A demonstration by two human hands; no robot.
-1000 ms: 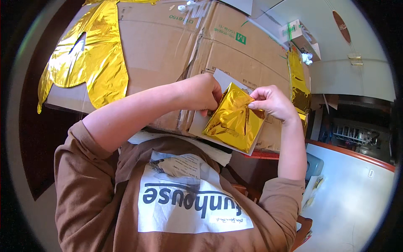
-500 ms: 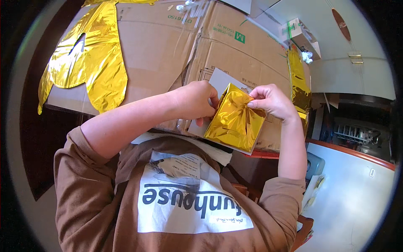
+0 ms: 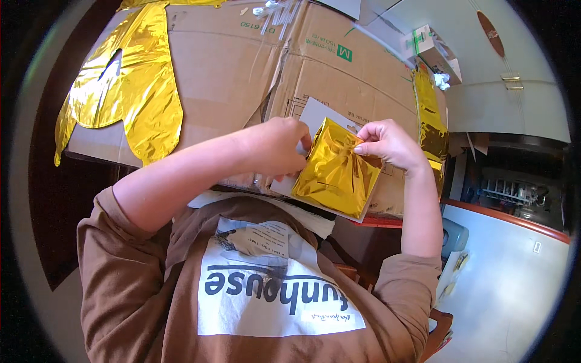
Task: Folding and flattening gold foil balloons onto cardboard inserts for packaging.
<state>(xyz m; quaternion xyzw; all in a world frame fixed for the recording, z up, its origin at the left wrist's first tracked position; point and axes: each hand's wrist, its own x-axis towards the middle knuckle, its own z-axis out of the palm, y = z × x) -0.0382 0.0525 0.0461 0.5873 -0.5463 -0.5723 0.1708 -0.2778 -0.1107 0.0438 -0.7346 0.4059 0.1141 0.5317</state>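
A folded packet of gold foil balloon (image 3: 333, 181) lies on a pale card (image 3: 313, 112), both slightly tilted, in front of me. My right hand (image 3: 390, 145) pinches the packet's upper right part between thumb and fingers, and creases fan out from there. My left hand (image 3: 278, 145) is at the left edge of the packet with its fingers curled. Whatever those fingertips may grip is hidden behind the hand.
Large cardboard (image 3: 224, 72) covers the work surface. An unfolded gold foil balloon (image 3: 148, 78) lies at the left, and more gold foil (image 3: 428, 112) hangs along the right edge. A small box (image 3: 433, 51) and crumpled white pieces (image 3: 442, 80) sit at the back right.
My left hand has shifted slightly left, with its fingers more curled in. The right hand keeps its pinch on the foil in nearly the same place.
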